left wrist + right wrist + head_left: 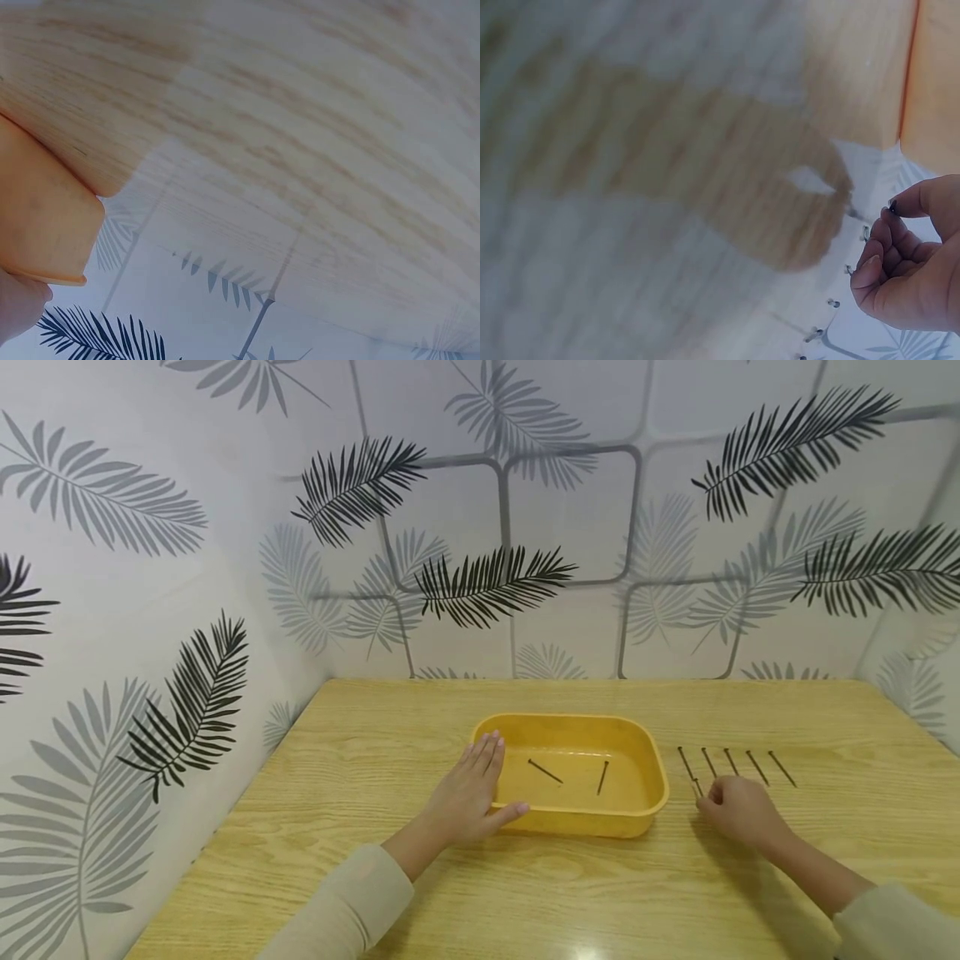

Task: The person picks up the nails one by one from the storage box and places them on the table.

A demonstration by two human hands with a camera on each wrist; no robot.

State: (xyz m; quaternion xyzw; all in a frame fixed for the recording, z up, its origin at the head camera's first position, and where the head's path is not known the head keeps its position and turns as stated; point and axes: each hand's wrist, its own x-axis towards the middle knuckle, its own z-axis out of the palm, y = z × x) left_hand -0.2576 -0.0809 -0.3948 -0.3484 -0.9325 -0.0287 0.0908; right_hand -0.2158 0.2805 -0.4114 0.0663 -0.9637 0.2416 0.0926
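Observation:
My left hand [468, 789] rests on the left end of a yellow plastic tray [577, 823], fingers straight over the rim and thumb along the front edge. Two dark screws [545, 771] lie apart on the tray's floor. To the right of the tray, my right hand [738, 810] pinches a dark screw [697, 787] between thumb and index finger, low over the table. Just beyond that hand, several more screws [782, 768] lie side by side in a slanted row. In the right wrist view, the pinched screw [892, 206] shows only as a small dark tip.
The wooden table [360, 760] carries the tray near its middle. Behind it stands a wall [562, 635] with a leaf pattern, and another patterned wall [97, 635] runs along the left side.

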